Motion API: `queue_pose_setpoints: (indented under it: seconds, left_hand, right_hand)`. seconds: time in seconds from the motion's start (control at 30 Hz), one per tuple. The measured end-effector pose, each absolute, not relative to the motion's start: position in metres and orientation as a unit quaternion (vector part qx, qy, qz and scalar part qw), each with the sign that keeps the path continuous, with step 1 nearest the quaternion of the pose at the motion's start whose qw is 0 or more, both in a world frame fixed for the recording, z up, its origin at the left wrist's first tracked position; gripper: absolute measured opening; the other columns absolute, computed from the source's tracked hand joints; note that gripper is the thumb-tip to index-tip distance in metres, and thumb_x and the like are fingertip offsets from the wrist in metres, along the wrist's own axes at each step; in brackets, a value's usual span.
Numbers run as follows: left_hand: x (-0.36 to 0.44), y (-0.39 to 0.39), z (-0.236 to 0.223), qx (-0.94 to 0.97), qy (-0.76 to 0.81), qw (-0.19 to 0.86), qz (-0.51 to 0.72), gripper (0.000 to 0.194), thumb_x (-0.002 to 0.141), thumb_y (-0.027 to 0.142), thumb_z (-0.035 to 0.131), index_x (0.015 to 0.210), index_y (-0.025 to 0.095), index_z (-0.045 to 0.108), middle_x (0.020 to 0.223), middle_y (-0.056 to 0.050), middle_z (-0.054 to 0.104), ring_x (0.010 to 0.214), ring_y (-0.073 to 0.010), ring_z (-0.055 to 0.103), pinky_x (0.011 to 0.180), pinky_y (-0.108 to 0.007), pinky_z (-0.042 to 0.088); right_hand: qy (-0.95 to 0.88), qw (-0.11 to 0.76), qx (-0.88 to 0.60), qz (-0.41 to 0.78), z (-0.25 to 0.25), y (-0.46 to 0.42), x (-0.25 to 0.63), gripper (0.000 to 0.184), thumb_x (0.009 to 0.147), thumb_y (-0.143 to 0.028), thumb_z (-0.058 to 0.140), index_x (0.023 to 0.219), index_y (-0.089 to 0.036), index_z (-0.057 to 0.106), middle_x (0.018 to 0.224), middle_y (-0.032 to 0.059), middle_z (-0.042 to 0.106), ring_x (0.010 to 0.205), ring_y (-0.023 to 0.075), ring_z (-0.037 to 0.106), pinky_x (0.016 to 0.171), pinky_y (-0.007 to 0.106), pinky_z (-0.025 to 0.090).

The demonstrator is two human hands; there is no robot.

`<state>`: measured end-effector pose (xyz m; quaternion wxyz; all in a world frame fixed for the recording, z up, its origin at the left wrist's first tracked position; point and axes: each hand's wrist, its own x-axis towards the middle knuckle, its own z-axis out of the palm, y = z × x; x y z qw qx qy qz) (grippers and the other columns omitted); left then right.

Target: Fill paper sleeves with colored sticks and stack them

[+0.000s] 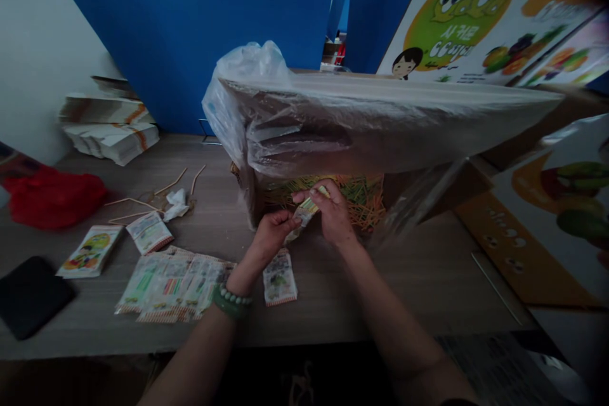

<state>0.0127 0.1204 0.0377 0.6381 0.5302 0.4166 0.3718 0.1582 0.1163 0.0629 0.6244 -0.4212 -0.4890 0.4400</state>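
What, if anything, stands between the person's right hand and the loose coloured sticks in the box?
Nothing visible does. The right hand is at the box's open side, with the loose sticks showing just beyond it. The clear plastic liner hangs above the hand, not across the visible sticks.

Small translucent printed packet [303, 215], held up off the worktop [328, 311], well back from its near edge and about midway along it, tilted with upper end rightward, a slim bundle of yellow-green sticks [311, 203] lying along its upper part, depth of insertion not discernible.
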Motion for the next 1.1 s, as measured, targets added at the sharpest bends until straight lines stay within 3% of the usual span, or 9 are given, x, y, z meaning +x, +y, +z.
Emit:
queue_pose_setpoints:
  seconds: [0.2, 0.33, 0.57, 0.67, 0.77, 0.87, 1.0, 1.1]
  left_hand:
    - [0.013, 0.124, 0.037, 0.523, 0.424, 0.63, 0.386, 0.036, 0.066, 0.051, 0.072, 0.062, 0.017, 0.058, 0.056, 0.005, 0.046, 0.054, -0.0079, 0.035, 0.053, -0.023, 0.029]
    - [0.015, 0.125, 0.035, 0.551, 0.424, 0.605, 0.388, 0.034, 0.07, 0.05, 0.069, 0.066, 0.016, 0.061, 0.059, 0.005, 0.048, 0.056, -0.0087, 0.037, 0.055, -0.023, 0.03]
    - [0.026, 0.142, 0.029, 0.648, 0.434, 0.508, 0.366, 0.032, 0.078, 0.041, 0.062, 0.06, 0.015, 0.061, 0.054, 0.005, 0.044, 0.057, -0.0101, 0.04, 0.058, -0.023, 0.033]
    - [0.034, 0.158, 0.033, 0.674, 0.429, 0.473, 0.372, 0.027, 0.081, 0.037, 0.059, 0.069, 0.015, 0.068, 0.061, 0.003, 0.056, 0.065, -0.0136, 0.051, 0.066, -0.025, 0.04]
    - [0.045, 0.175, 0.038, 0.626, 0.408, 0.516, 0.42, 0.023, 0.08, 0.033, 0.06, 0.086, 0.016, 0.075, 0.081, -0.001, 0.071, 0.085, -0.0193, 0.063, 0.085, -0.03, 0.047]
    - [0.053, 0.187, 0.036, 0.542, 0.415, 0.574, 0.452, 0.024, 0.079, 0.032, 0.062, 0.093, 0.017, 0.075, 0.098, -0.007, 0.075, 0.098, -0.0235, 0.066, 0.096, -0.037, 0.047]
    - [0.056, 0.194, 0.028, 0.48, 0.404, 0.615, 0.477, 0.028, 0.079, 0.035, 0.066, 0.101, 0.019, 0.073, 0.113, -0.01, 0.074, 0.106, -0.0263, 0.066, 0.098, -0.041, 0.048]
    - [0.053, 0.19, 0.027, 0.428, 0.339, 0.691, 0.474, 0.027, 0.076, 0.035, 0.071, 0.098, 0.018, 0.073, 0.109, -0.009, 0.075, 0.103, -0.0262, 0.068, 0.097, -0.041, 0.05]
  right_hand:
    - [-0.468, 0.605, -0.465, 0.445, 0.062, 0.116, 0.164, 0.02, 0.086, -0.042, 0.057, 0.086, -0.026, 0.045, 0.088, 0.0023, 0.076, 0.071, 0.0175, 0.064, 0.063, 0.029, 0.045]
    - [-0.484, 0.592, -0.427, 0.483, 0.061, 0.117, 0.166, 0.019, 0.085, -0.039, 0.06, 0.082, -0.024, 0.048, 0.089, 0.003, 0.077, 0.082, 0.0183, 0.066, 0.069, 0.029, 0.046]
    - [-0.495, 0.55, -0.417, 0.528, 0.058, 0.126, 0.165, 0.026, 0.081, -0.045, 0.065, 0.081, -0.023, 0.051, 0.092, 0.0045, 0.077, 0.074, 0.016, 0.062, 0.066, 0.026, 0.044]
    - [-0.498, 0.564, -0.437, 0.492, 0.053, 0.142, 0.169, 0.025, 0.081, -0.047, 0.062, 0.082, -0.023, 0.055, 0.092, 0.0047, 0.075, 0.083, 0.0183, 0.064, 0.075, 0.029, 0.047]
    - [-0.535, 0.56, -0.473, 0.419, 0.048, 0.163, 0.18, 0.028, 0.08, -0.049, 0.059, 0.086, -0.023, 0.064, 0.097, 0.0053, 0.074, 0.098, 0.0215, 0.064, 0.092, 0.035, 0.046]
    - [-0.576, 0.525, -0.503, 0.374, 0.047, 0.178, 0.196, 0.029, 0.077, -0.049, 0.061, 0.091, -0.024, 0.069, 0.102, 0.0059, 0.073, 0.109, 0.0237, 0.061, 0.103, 0.038, 0.04]
    - [-0.541, 0.54, -0.547, 0.34, 0.042, 0.171, 0.209, 0.033, 0.083, -0.052, 0.051, 0.096, -0.026, 0.068, 0.103, 0.0066, 0.071, 0.112, 0.0234, 0.058, 0.1, 0.038, 0.041]
    - [-0.499, 0.553, -0.542, 0.39, 0.033, 0.154, 0.206, 0.031, 0.077, -0.051, 0.057, 0.09, -0.024, 0.066, 0.093, 0.0047, 0.07, 0.093, 0.0219, 0.062, 0.086, 0.034, 0.046]
